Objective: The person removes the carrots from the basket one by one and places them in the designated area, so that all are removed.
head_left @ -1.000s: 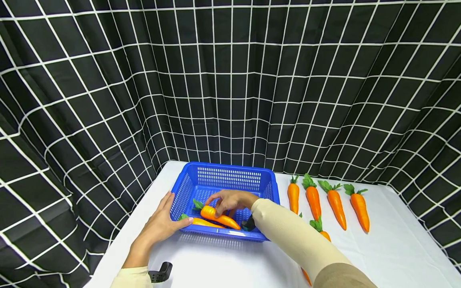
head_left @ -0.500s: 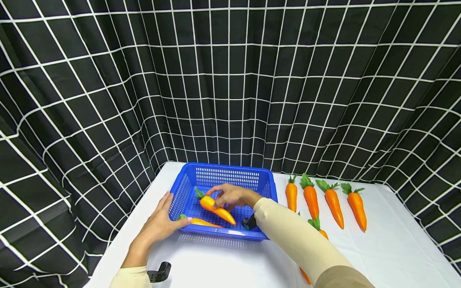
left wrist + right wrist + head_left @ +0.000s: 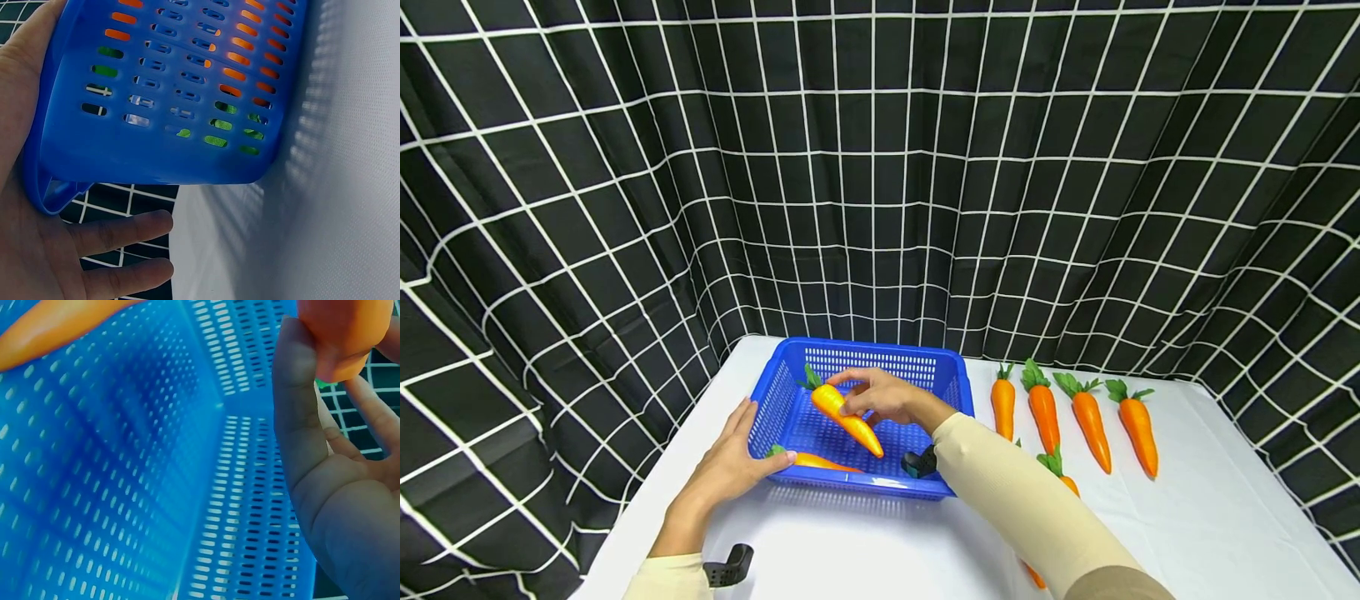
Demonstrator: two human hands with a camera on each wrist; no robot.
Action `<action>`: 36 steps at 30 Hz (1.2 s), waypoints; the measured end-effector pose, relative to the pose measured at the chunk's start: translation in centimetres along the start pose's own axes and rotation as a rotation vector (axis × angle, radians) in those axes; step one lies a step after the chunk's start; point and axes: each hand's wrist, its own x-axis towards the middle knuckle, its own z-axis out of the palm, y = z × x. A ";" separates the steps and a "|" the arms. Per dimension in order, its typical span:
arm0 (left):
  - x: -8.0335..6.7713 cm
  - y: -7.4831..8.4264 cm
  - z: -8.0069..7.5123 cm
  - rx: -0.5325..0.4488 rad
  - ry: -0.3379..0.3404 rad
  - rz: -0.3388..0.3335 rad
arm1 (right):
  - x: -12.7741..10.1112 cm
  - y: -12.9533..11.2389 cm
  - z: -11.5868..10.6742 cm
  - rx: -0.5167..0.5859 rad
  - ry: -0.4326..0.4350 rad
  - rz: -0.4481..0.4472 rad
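My right hand (image 3: 887,396) pinches an orange carrot (image 3: 833,403) with green leaves between thumb and fingers. It is inside the blue plastic basket (image 3: 874,346), tilted with the leaves toward the far left. In the right wrist view, part of this carrot (image 3: 345,328) shows at the fingertips. A second carrot (image 3: 818,461) lies along the basket's front wall, partly hidden by the rim. At the basket's front left corner, my left hand (image 3: 724,465) rests with its thumb over the front rim and its fingers straight along the left side; two straight fingers (image 3: 128,232) show below the basket in the left wrist view.
Right of the basket, several carrots (image 3: 1091,429) lie in a row on the white tablecloth (image 3: 820,550). Nearer, another carrot (image 3: 1070,484) and a carrot tip (image 3: 1036,575) are partly covered by the right sleeve (image 3: 1022,492). A black gridded curtain (image 3: 850,192) encloses the table.
The right hand has lifted the carrot off the basket's front area and moved it toward the back, turning it steeper. My left hand has stayed at the corner.
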 end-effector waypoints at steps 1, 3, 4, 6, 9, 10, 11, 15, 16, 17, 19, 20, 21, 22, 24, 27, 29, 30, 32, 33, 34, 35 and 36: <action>0.0 0.0 0.0 0.001 0.000 0.001 | -0.1 -0.1 0.0 0.007 0.000 -0.008; 0.0 0.0 0.0 0.003 -0.002 0.000 | -0.3 -0.2 -0.1 0.023 0.002 -0.023; 0.1 0.0 0.0 0.003 -0.002 -0.001 | -0.4 -0.2 -0.1 0.029 0.005 -0.030; 0.1 0.0 0.1 0.003 -0.005 -0.002 | -0.7 -0.4 -0.2 0.035 0.015 -0.044; 0.1 0.0 0.1 0.005 -0.009 -0.006 | -1.1 -0.7 -0.4 0.045 0.033 -0.062; 0.2 0.1 0.1 0.006 -0.009 -0.007 | -1.2 -0.8 -0.5 0.052 0.039 -0.068; 0.2 0.1 0.1 0.007 -0.009 -0.006 | -1.3 -0.9 -0.5 0.057 0.045 -0.075; 0.2 0.1 0.0 0.009 -0.007 -0.002 | -2.0 -1.5 -0.8 0.080 0.062 -0.108; 0.2 0.1 0.0 0.008 -0.007 -0.001 | -2.2 -1.7 -0.8 0.086 0.064 -0.116; 0.2 0.1 0.0 0.007 -0.007 0.000 | -2.4 -1.9 -0.7 0.091 0.064 -0.125; 0.2 0.1 0.0 0.005 -0.009 0.002 | -3.0 -2.4 -0.7 0.104 0.067 -0.142; 0.2 0.1 0.0 0.005 -0.010 0.002 | -3.2 -2.6 -0.7 0.112 0.066 -0.149; 0.2 0.1 0.0 0.003 -0.010 0.001 | -3.5 -2.8 -0.6 0.117 0.065 -0.157; 0.2 0.1 0.0 0.004 -0.010 0.002 | -3.8 -3.0 -0.6 0.121 0.065 -0.164; 0.2 0.1 0.0 0.004 -0.009 0.003 | -4.3 -3.4 -0.6 0.129 0.070 -0.175; 0.2 0.0 -0.1 0.004 -0.008 0.003 | -5.0 -4.0 -0.5 0.137 0.081 -0.191; 0.1 0.0 -0.1 0.003 -0.009 0.002 | -5.4 -4.3 -0.5 0.147 0.089 -0.206; 0.1 0.0 -0.1 0.001 -0.010 0.000 | -5.6 -4.5 -0.5 0.150 0.091 -0.214; 0.1 0.0 -0.1 -0.002 -0.013 -0.002 | -6.1 -4.7 -0.4 0.155 0.089 -0.231; 0.1 0.0 -0.1 -0.003 -0.013 -0.002 | -6.4 -4.8 -0.4 0.156 0.087 -0.237; 0.1 0.0 -0.1 -0.004 -0.013 -0.002 | -6.6 -4.9 -0.3 0.157 0.082 -0.245; 0.1 -0.1 -0.1 -0.005 -0.014 0.000 | -6.8 -5.0 -0.3 0.157 0.079 -0.251; 0.1 -0.1 -0.1 -0.005 -0.013 0.001 | -7.1 -5.1 -0.3 0.158 0.078 -0.256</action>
